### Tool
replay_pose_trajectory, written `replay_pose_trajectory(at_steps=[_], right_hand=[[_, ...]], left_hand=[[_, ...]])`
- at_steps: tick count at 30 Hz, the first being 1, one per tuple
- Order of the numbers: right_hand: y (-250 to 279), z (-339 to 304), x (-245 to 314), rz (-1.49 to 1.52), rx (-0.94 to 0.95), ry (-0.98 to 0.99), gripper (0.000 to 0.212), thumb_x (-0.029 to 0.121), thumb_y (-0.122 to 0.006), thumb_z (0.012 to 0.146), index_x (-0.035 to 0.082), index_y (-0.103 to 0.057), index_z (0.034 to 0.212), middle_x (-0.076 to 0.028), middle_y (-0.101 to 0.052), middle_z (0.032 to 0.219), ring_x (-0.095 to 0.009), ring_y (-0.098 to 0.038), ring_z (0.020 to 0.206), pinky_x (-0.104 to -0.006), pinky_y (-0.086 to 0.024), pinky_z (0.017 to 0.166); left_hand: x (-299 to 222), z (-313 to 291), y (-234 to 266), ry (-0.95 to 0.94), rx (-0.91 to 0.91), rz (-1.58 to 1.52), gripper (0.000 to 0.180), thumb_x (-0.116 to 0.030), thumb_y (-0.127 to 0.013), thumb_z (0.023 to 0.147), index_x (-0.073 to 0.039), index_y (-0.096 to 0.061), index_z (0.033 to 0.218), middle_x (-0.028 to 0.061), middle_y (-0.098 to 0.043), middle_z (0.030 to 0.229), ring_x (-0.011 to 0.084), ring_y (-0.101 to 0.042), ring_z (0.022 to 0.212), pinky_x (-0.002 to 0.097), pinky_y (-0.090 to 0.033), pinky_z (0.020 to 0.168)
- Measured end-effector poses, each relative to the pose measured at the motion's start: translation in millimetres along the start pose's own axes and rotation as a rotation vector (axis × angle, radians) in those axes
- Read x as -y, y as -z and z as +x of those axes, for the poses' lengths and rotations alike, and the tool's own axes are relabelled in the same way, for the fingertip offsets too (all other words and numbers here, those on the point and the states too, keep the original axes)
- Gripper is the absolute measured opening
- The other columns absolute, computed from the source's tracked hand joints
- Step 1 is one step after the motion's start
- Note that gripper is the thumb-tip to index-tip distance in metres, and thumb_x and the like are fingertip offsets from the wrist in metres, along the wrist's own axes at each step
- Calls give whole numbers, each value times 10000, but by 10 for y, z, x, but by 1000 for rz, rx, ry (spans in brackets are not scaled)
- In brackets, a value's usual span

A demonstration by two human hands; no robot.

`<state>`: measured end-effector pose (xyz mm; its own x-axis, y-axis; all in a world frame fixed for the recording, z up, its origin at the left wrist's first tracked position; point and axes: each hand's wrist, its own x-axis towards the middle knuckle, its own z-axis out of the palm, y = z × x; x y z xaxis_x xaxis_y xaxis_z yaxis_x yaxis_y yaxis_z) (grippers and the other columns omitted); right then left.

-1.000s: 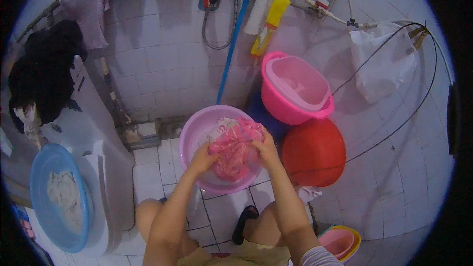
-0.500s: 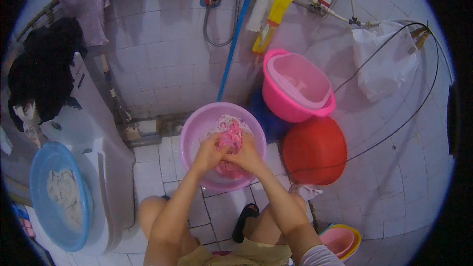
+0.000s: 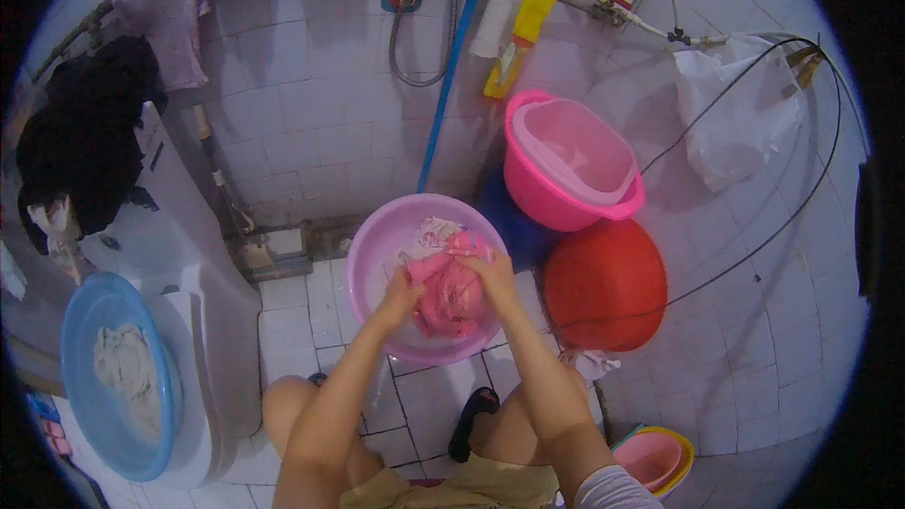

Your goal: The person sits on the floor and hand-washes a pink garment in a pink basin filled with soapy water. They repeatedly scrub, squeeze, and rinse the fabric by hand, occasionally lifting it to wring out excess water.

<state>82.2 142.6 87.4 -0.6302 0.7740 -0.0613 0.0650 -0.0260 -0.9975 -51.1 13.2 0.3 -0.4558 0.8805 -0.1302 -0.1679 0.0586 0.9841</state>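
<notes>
A pink cloth, wet and crumpled, is held between my two hands over a lilac basin on the tiled floor. My left hand is closed on the cloth's left edge. On its upper right part, my right hand grips the cloth, fingers bent into it. A whitish patterned cloth lies in the basin beyond the pink one, partly covered by it. The pink cloth hides most of the basin's bottom.
Right of the basin stand a red basin and stacked pink basins. A blue basin with pale cloth rests on the toilet at left. Against the wall leans a blue pole; a white bag hangs at right.
My hands have moved apart. The pink cloth, bunched up between them before, is now spread wider across the basin.
</notes>
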Motion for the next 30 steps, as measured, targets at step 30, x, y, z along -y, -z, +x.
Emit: replay_pose_trajectory(at_steps=[30], right_hand=[[72, -89, 121, -16, 51, -396, 745, 389, -742, 756, -84, -443, 1248, -179, -574, 1157, -236, -598, 1020, -341, -498, 853]], left_hand=[[-225, -148, -8, -9, -306, -141, 372, -255, -535, 926, 19, -532, 1178, 134, -592, 1127, 220, -555, 1039, 334, -429, 901]])
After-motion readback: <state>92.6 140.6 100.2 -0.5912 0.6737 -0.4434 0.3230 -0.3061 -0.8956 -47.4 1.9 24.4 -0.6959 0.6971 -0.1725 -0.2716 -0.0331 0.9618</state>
